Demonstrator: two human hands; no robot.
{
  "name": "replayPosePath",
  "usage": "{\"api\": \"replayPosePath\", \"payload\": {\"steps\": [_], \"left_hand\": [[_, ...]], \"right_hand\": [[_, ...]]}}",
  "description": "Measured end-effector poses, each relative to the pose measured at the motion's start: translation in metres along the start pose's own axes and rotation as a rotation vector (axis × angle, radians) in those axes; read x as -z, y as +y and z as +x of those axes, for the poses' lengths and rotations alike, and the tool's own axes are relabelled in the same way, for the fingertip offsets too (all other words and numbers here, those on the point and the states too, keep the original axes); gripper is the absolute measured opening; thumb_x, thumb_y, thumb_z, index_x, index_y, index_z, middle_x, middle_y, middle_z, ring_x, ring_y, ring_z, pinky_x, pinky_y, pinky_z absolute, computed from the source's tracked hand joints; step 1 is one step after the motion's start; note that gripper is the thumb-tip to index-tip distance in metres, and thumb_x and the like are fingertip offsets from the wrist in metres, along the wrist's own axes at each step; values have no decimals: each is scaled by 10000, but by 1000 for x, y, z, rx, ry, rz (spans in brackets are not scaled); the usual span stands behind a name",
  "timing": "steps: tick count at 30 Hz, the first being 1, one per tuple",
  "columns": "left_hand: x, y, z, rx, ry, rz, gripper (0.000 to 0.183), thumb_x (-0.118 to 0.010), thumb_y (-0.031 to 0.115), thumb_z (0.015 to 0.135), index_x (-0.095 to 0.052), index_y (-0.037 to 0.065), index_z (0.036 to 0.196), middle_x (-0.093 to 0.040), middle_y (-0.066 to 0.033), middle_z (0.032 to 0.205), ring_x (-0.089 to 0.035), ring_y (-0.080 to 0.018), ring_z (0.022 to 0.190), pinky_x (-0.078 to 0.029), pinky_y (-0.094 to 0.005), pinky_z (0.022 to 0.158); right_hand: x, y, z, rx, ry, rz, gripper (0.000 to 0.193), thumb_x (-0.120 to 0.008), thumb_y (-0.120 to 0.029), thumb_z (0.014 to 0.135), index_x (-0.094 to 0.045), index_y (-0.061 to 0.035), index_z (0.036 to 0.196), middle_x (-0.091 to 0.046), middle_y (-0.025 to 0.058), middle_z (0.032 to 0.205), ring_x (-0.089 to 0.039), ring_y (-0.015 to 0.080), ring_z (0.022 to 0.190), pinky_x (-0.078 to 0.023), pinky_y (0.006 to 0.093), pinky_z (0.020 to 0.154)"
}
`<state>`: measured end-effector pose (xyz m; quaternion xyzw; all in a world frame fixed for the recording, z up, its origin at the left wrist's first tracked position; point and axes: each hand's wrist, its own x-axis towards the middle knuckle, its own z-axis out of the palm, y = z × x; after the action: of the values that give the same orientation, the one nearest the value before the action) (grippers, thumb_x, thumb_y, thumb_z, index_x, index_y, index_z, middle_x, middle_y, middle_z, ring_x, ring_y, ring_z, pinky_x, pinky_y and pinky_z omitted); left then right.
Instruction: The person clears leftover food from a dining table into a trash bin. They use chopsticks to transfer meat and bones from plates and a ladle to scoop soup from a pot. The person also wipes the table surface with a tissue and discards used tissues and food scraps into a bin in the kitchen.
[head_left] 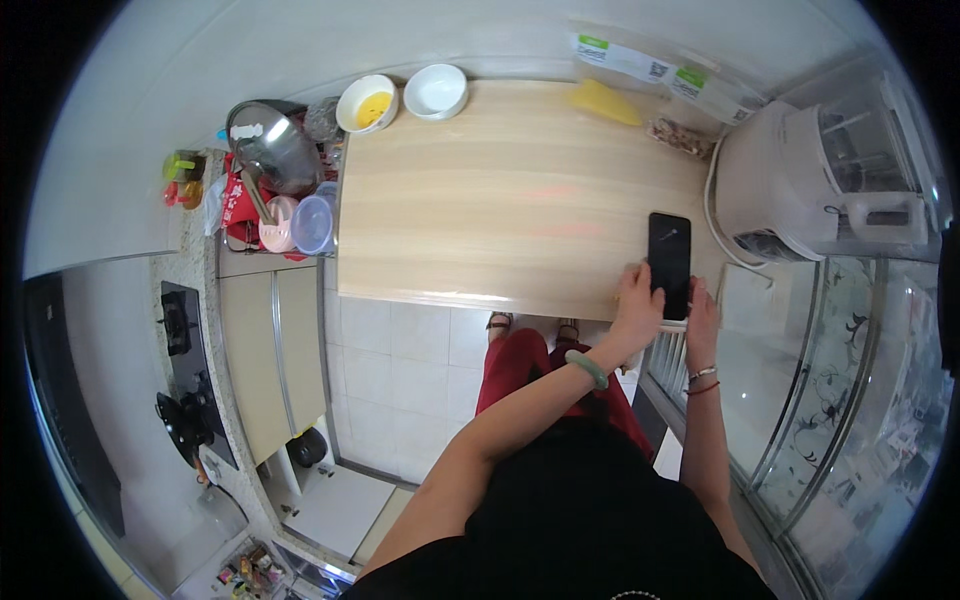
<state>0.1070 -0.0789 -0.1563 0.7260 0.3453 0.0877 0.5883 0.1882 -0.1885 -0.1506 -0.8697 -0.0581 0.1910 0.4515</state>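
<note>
A black smartphone (670,255) is at the right front edge of the wooden table (480,220), its dark screen facing up. My left hand (637,305) grips its lower left edge, with the fingers bent against the side. On the opposite edge, near the lower corner, my right hand (702,320) closes on the phone with its fingertips. Whether the phone rests flat on the table or is slightly lifted, I cannot tell.
Two white bowls, one holding yellow contents (373,108), stand at the far left. A white countertop machine (770,180) with a cable is at the right. Bags (680,137) lie along the back. Left are a metal lid (275,150), a purple container (313,225) and a stove (180,320).
</note>
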Motion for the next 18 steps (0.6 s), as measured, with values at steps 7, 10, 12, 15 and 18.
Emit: {"api": "replayPosePath", "payload": {"steps": [7, 10, 12, 15, 18], "left_hand": [[71, 11, 1, 388, -363, -849, 613, -490, 392, 984, -342, 15, 1444, -427, -177, 1423, -444, -278, 1281, -370, -380, 1054], [139, 20, -1, 379, -334, -1040, 645, -437, 469, 994, -306, 55, 1471, -428, -155, 1433, -419, -245, 1318, -377, -384, 1056], [184, 16, 6, 314, -261, -1085, 638, -416, 462, 1003, -289, 52, 1475, -417, -155, 1440, -410, -240, 1328, -375, -393, 1067], [242, 6, 26, 272, -123, -1135, 614, -432, 404, 1010, -268, 38, 1474, -391, -145, 1453, -398, -241, 1329, -371, -417, 1077], [295, -17, 70, 236, 97, -1176, 601, -508, 330, 994, -270, 64, 1477, -429, -95, 1393, -417, -219, 1286, -368, -411, 1072]], "right_hand": [[-15, -69, -31, 52, 48, -27, 597, -371, -449, 1019, -509, 50, 1317, -555, 177, 1318, -510, 241, 1233, -387, 331, 1025], [-53, -118, -55, 82, -85, 337, 613, -367, -468, 1016, -450, 19, 1379, -481, 141, 1409, -431, 246, 1323, -337, 369, 1084], [-97, -142, -59, -74, -229, 679, 583, -359, -446, 1024, -431, 2, 1389, -478, 134, 1408, -455, 238, 1299, -341, 378, 1085], [-165, -167, -48, -130, -478, 992, 546, -355, -389, 1033, -370, -3, 1419, -438, 141, 1435, -449, 254, 1299, -362, 391, 1075], [-229, -213, -24, -127, -554, 1008, 555, -454, -347, 1007, -346, -7, 1432, -401, 128, 1455, -452, 263, 1289, -373, 395, 1067]]}}
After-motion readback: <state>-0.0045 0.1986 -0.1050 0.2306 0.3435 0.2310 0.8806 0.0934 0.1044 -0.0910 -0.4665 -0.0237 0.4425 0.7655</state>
